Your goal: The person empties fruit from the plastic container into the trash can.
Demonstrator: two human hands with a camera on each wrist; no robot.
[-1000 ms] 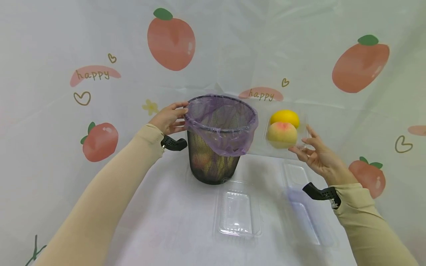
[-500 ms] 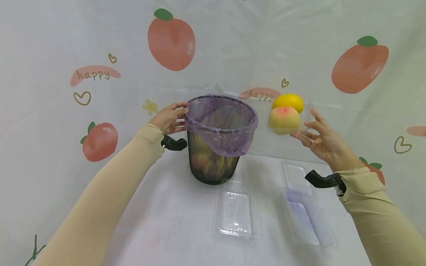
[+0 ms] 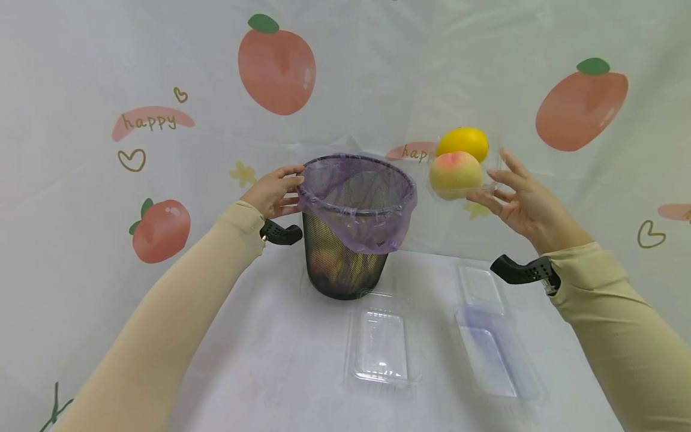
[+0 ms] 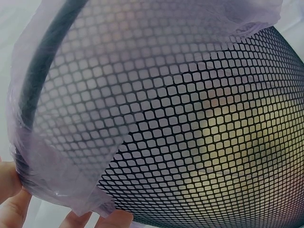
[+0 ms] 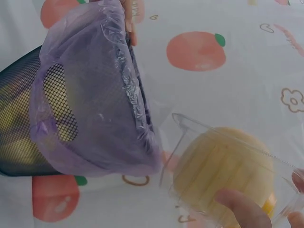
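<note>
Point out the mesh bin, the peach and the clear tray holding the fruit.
mesh bin (image 3: pixel 345 264), head view, on its bare black mesh wall.
peach (image 3: pixel 455 174), head view, on the fruit's middle.
clear tray (image 5: pixel 190 130), right wrist view, on its near rim.

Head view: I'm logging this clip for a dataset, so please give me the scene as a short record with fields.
left hand: left hand grips the rim of the mesh bin
bin liner: purple bag folded over the rim
right hand: right hand holds a clear tray in the air, right of the bin
tray contents: peach and yellow fruit
on table: two empty clear trays
</note>
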